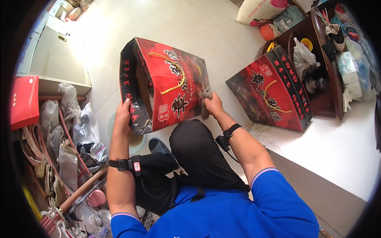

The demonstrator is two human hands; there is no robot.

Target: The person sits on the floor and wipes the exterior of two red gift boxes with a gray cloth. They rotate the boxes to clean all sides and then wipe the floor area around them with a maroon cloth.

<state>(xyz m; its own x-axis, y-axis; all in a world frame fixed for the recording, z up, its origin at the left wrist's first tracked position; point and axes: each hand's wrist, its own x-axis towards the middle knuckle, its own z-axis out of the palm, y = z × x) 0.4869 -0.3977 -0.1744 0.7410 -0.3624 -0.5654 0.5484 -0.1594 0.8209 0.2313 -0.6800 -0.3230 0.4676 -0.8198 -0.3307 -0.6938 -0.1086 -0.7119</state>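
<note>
A large red and black cardboard gift bag [175, 86] with a yellow rope handle lies tilted on its side before me, its open mouth facing left. My left hand [121, 116] grips the black rim at the mouth, thumb on the outside. At the bag's bottom end, my right hand [213, 104] holds a bunched grey-brown cloth [206, 99] against the red face. Another bag [268, 89] of the same print, also with a yellow rope handle, rests on the white ledge to the right.
Behind my left hand, a pale green basin [111, 128] is partly hidden on the tiled floor. Racks with plastic-wrapped goods and a red box [25, 101] line the left. A dark wooden shelf [333, 98] with plastic bags stands right; a white sack [259, 12] lies beyond.
</note>
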